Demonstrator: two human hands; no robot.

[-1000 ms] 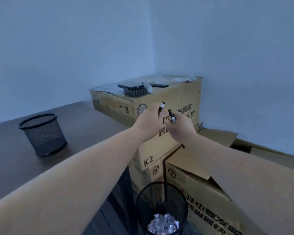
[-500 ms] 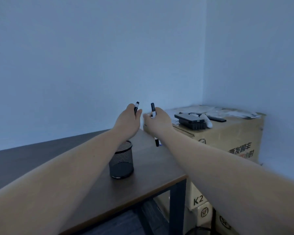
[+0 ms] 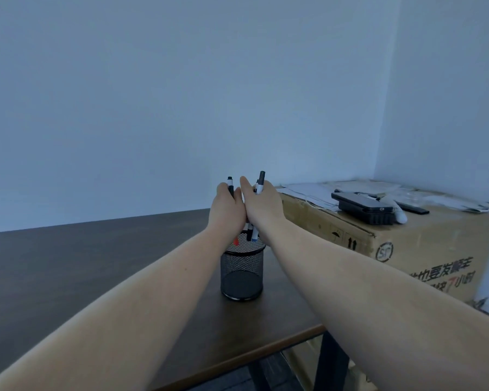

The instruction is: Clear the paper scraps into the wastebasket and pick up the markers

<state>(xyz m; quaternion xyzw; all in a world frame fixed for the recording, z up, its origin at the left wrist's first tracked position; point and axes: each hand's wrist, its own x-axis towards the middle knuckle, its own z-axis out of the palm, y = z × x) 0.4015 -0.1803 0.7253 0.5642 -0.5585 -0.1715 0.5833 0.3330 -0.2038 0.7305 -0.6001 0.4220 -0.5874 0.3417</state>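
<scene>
Markers [image 3: 254, 232] are gripped in bunches by the left hand [image 3: 227, 208] and right hand [image 3: 261, 208], pressed together directly above the mesh cup [image 3: 242, 273] on the counter [image 3: 96, 263]; lower tips are at its rim.

- Both bare forearms reached forward from the lower corners and converged near the middle.
- The left hand [image 3: 227, 210] was curled into a fist, its back toward the camera.
- The right hand [image 3: 261, 207] was likewise curled closed, thumb raised along its inner edge.
- The two hands pressed together, knuckle side against knuckle side.
</scene>
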